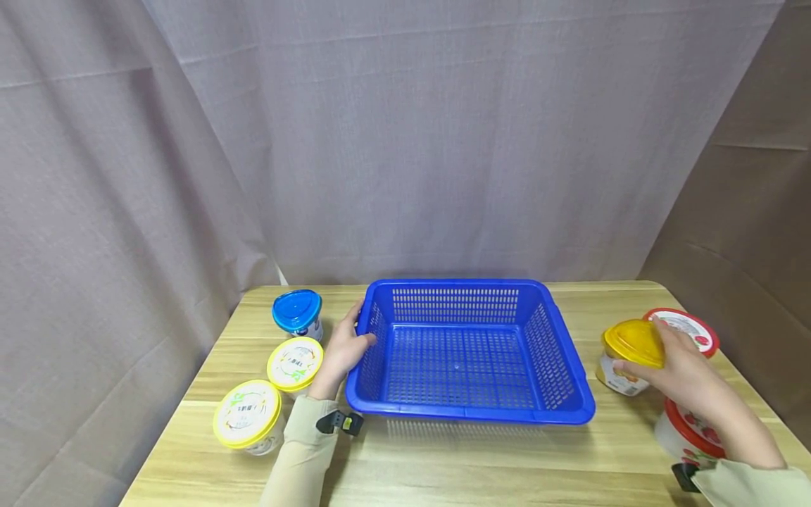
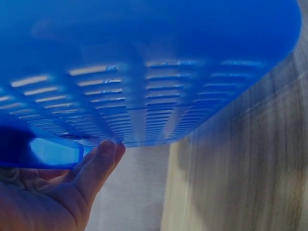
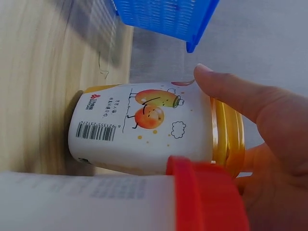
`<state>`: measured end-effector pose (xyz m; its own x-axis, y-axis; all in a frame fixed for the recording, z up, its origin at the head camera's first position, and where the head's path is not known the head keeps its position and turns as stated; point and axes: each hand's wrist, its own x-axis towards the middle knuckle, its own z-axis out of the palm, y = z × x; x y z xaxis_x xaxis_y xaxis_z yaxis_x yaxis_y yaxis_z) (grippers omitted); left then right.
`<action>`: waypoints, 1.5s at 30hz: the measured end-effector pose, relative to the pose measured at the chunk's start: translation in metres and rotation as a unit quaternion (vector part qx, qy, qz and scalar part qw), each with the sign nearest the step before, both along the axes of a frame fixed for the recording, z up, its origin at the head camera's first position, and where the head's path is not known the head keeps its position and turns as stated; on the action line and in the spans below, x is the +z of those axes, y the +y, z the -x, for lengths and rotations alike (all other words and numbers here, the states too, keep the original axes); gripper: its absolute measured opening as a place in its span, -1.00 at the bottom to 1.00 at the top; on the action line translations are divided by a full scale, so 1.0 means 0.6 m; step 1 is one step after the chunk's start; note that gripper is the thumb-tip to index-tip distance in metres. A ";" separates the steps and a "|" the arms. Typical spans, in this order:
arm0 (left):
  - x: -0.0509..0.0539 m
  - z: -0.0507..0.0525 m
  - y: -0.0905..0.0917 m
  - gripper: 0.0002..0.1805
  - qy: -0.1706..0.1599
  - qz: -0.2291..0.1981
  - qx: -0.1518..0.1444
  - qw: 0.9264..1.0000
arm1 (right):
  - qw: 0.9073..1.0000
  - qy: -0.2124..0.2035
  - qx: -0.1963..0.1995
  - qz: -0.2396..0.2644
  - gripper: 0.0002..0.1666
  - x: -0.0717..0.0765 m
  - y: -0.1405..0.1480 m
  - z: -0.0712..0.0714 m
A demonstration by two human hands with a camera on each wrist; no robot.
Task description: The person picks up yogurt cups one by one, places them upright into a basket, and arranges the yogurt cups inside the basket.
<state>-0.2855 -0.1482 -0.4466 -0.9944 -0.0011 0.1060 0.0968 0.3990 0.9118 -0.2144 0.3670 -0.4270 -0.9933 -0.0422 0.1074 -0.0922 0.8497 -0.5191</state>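
Note:
A blue plastic basket (image 1: pixel 472 414) with slotted sides stands in the middle of the wooden table. My left hand (image 1: pixel 342 350) holds its left rim, thumb over the edge and fingers along the outer side. On the right, my right hand (image 1: pixel 687 370) grips a white tub with a yellow lid (image 1: pixel 633 342) near its top. Fruit drawings and a barcode show on this tub (image 3: pixel 144 127) in the right wrist view; its base is at the tabletop, and I cannot tell whether it touches. Part of the lid is hidden behind the hand.
Two red-lidded tubs stand by the right hand, one behind (image 1: pixel 687 325) and one nearer (image 1: pixel 690 436), partly under the forearm. Left of the basket are a blue-lidded tub (image 1: pixel 298 311) and two yellow-rimmed tubs (image 1: pixel 295 362) (image 1: pixel 248 414). A grey curtain (image 1: pixel 443 141) hangs behind.

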 end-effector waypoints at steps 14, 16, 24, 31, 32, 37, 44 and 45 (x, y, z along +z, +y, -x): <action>0.001 -0.002 -0.001 -0.07 -0.003 0.005 0.000 1.000 | 0.999 0.044 0.002 -0.002 0.30 0.028 0.002 0.009; 0.001 -0.002 -0.001 -0.07 -0.007 0.003 0.000 1.000 | 0.999 0.044 0.003 -0.003 0.30 0.036 0.003 0.009; 0.000 -0.001 0.000 -0.07 -0.003 0.002 -0.001 1.000 | 0.999 0.042 -0.002 -0.012 0.32 0.062 0.004 0.005; -0.001 0.000 0.000 -0.08 -0.001 0.009 0.002 1.000 | 0.999 0.040 -0.015 -0.016 0.36 0.080 0.006 0.005; -0.001 0.000 -0.001 -0.08 0.000 0.011 0.003 1.000 | 0.999 0.041 -0.016 -0.015 0.36 0.082 0.006 0.005; 0.002 -0.001 -0.001 -0.09 0.000 0.014 0.004 1.000 | 0.999 0.040 -0.026 -0.016 0.36 0.091 0.004 0.006; 0.004 -0.001 0.001 -0.09 0.002 0.016 0.001 1.000 | 0.999 0.037 -0.031 -0.013 0.38 0.103 -0.003 0.010; 0.004 0.000 0.002 -0.08 0.003 0.016 0.000 1.000 | 0.999 0.039 -0.032 -0.013 0.37 0.104 -0.004 0.011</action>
